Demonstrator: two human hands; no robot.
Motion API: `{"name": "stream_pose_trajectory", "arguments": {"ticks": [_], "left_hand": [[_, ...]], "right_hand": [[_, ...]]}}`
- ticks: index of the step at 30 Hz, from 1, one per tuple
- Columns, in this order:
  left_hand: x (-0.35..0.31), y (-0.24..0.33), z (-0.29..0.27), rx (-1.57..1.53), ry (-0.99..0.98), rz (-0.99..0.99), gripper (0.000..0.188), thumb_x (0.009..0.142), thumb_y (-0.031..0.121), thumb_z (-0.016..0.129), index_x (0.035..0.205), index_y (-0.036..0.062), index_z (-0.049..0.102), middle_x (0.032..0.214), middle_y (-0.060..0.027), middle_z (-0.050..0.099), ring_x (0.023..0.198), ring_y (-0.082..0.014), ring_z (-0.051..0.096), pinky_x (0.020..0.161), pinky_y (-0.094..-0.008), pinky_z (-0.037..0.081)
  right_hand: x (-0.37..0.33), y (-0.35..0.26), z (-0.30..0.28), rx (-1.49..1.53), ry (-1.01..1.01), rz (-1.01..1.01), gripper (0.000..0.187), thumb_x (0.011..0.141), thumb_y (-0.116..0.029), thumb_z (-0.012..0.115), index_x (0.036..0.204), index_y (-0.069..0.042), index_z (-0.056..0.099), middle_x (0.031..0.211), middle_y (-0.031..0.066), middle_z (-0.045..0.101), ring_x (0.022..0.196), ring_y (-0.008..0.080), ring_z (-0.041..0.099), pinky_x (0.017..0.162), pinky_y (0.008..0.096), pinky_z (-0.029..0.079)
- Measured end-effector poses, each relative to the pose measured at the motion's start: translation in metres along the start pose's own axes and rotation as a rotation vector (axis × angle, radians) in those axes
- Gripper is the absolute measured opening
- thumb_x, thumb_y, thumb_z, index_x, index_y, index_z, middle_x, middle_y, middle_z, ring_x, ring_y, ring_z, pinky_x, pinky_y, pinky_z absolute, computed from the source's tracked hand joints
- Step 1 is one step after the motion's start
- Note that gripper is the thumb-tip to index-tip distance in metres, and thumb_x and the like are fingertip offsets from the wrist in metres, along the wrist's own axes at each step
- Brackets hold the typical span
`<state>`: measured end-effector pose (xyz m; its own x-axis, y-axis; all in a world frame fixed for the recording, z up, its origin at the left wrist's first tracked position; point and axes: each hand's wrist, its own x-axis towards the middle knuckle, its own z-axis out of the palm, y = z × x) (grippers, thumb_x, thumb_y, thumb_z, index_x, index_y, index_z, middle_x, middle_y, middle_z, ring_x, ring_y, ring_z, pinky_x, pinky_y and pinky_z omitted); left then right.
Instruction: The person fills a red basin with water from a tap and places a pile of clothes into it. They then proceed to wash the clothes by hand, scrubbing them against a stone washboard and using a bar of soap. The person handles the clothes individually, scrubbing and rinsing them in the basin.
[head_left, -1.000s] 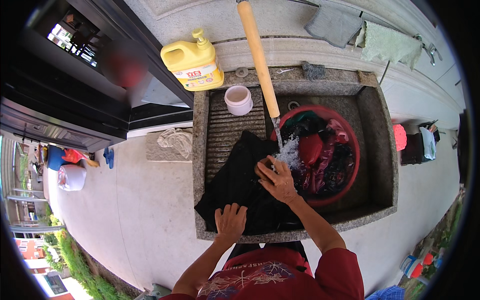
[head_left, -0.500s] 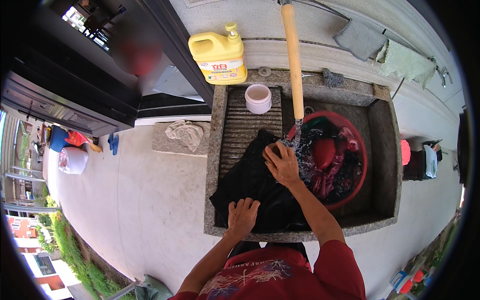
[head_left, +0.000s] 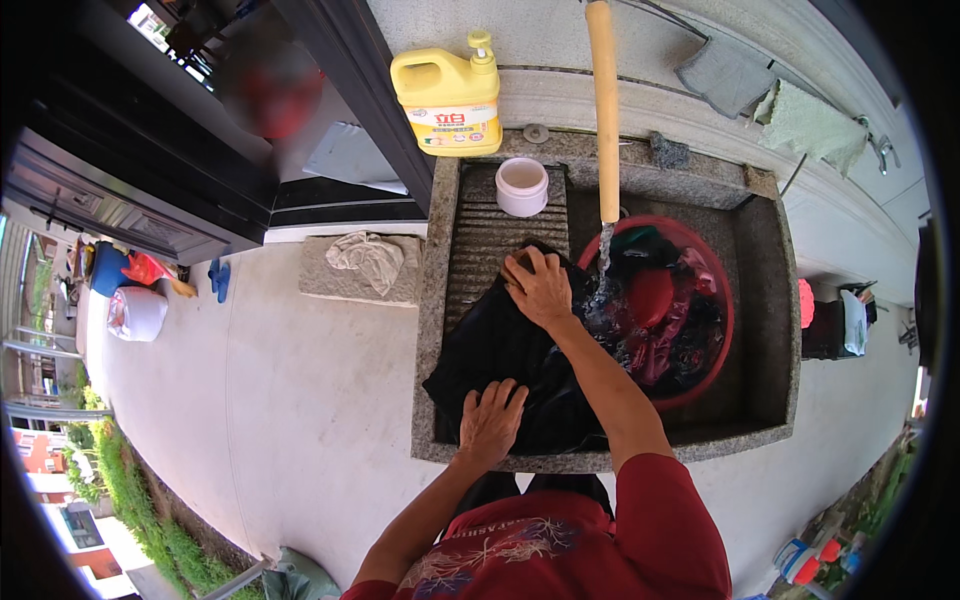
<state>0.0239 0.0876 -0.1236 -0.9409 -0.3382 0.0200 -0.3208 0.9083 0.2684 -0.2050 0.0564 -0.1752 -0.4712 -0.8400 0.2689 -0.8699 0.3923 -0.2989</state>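
A wet black cloth (head_left: 505, 340) lies spread over the ribbed washboard side (head_left: 480, 225) of a stone sink. On its near part rests my left hand (head_left: 490, 425), fingers spread and pressing down on the fabric. My right hand (head_left: 541, 290) lies on the cloth's far part, close to the basin, fingers apart and slightly bent. Beside it, water runs from a tan hose (head_left: 606, 120) into a red basin (head_left: 728, 335). Soaking there are dark and pink clothes (head_left: 655, 350) and a rounded red thing (head_left: 648, 297). The cloth under my palms is hidden.
A pale pink tub (head_left: 521, 188) stands on the far washboard. Behind it, a yellow pump jug (head_left: 450, 105) sits beside the sink's far rim. A dark scrubber (head_left: 668, 150) lies on that rim. Left of the sink, a crumpled rag (head_left: 366, 260) lies on a stone slab (head_left: 320, 275).
My right hand has moved left and slightly away from me over the black cloth, and its fingers have spread. My left hand stays on the near part. The view has shifted slightly.
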Motion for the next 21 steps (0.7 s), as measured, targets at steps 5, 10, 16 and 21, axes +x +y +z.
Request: {"name": "stream_pose_trajectory", "arguments": {"ticks": [5, 10, 16, 21], "left_hand": [[-0.010, -0.004, -0.007, 0.000, -0.035, -0.004, 0.037, 0.085, 0.019, 0.061, 0.121, 0.0152, 0.053, 0.119, -0.0035, 0.051, 0.112, -0.0204, 0.048, 0.088, -0.0421, 0.035], [-0.005, 0.002, -0.008, -0.068, -0.021, -0.022, 0.042, 0.083, 0.019, 0.064, 0.123, 0.0144, 0.053, 0.125, -0.0044, 0.051, 0.114, -0.0208, 0.049, 0.089, -0.0419, 0.034], [0.018, 0.000, -0.010, -0.145, 0.075, -0.226, 0.048, 0.080, 0.023, 0.068, 0.124, 0.0104, 0.052, 0.128, -0.0137, 0.049, 0.110, -0.0278, 0.054, 0.083, -0.0432, 0.040], [0.043, -0.001, 0.003, 0.075, -0.032, -0.263, 0.044, 0.079, 0.021, 0.071, 0.118, 0.0112, 0.054, 0.111, -0.0092, 0.050, 0.095, -0.0271, 0.053, 0.070, -0.0414, 0.041]], "right_hand": [[-0.094, -0.035, -0.040, 0.186, -0.174, -0.301, 0.052, 0.076, -0.027, 0.072, 0.125, -0.028, 0.055, 0.125, 0.0101, 0.042, 0.103, 0.0312, 0.047, 0.080, 0.0420, 0.048], [-0.046, 0.002, -0.015, 0.060, 0.096, 0.127, 0.052, 0.077, -0.025, 0.071, 0.126, -0.025, 0.055, 0.128, 0.0164, 0.038, 0.104, 0.0362, 0.048, 0.080, 0.0460, 0.048], [-0.008, 0.002, -0.022, -0.011, -0.236, 0.548, 0.057, 0.081, -0.031, 0.066, 0.134, -0.030, 0.043, 0.121, 0.0248, 0.044, 0.104, 0.0408, 0.050, 0.080, 0.0490, 0.048], [-0.046, 0.036, -0.018, 0.118, -0.097, 0.499, 0.070, 0.074, -0.025, 0.070, 0.137, -0.029, 0.039, 0.110, 0.0204, 0.051, 0.101, 0.0401, 0.052, 0.080, 0.0491, 0.048]]}}
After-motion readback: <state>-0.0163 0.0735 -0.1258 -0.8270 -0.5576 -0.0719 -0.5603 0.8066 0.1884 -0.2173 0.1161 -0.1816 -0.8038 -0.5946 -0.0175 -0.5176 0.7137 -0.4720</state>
